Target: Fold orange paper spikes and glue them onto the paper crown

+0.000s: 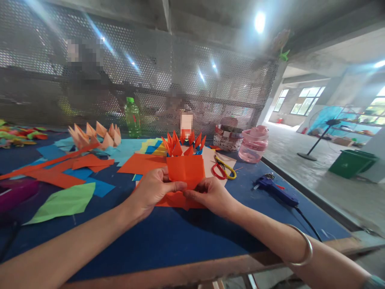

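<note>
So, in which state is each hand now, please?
Left hand: closed on the creased orange paper, lower left.
Right hand: closed on the same paper, lower right.

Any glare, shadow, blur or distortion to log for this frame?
Head view: round white ceiling lamp blown out with a halo; light streaks across the grey perforated metal screen. Head view: dark shadow on the flat blue tabletop below the bare right hand; wide-angle stretching and softness toward the edges; creased orange paper sheet fairly clear.

Left forearm [90,233] and right forearm [264,229] converge forward; left hand [152,190] and right hand [215,196] both pinch, thumbs [177,186] nearly meeting.
</note>
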{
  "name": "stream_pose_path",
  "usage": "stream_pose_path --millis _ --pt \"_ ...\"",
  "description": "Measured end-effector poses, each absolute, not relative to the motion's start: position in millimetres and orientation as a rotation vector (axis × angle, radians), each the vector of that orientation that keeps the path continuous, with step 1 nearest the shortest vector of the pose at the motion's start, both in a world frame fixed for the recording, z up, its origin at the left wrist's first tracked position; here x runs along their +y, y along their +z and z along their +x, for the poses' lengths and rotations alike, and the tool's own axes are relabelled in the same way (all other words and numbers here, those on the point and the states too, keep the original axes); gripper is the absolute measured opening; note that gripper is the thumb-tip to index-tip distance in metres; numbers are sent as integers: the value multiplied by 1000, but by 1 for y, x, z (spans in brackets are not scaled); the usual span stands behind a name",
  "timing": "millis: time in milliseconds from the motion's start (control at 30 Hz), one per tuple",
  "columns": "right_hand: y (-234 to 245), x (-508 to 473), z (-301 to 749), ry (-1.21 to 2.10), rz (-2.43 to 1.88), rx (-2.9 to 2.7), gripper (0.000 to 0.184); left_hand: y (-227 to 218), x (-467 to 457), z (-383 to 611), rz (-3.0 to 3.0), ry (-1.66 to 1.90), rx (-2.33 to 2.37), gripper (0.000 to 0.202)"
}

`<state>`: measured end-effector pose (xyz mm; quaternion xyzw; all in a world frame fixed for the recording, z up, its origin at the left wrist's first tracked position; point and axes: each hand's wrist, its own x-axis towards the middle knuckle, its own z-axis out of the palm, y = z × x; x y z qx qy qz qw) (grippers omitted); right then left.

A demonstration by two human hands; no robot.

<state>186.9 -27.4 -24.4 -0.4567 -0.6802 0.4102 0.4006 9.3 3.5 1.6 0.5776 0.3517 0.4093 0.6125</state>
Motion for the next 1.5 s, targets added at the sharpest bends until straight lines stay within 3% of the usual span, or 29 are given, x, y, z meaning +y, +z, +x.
stream_pose_path --millis 467,833,1200,1500 --pt "-29 -23 190 935 -1189 -1705 29 -4 6 9 1356 990 764 29" --pt "-22 -28 187 957 -1222 -1687 32 -2 1 12 1311 924 781 37" --pt "-16 -32 184 958 -1201 -1762 24 -4 -2 11 1308 899 873 30" --pt "-22 -27 187 950 -1281 -1687 33 -7 -1 12 1266 981 959 44"
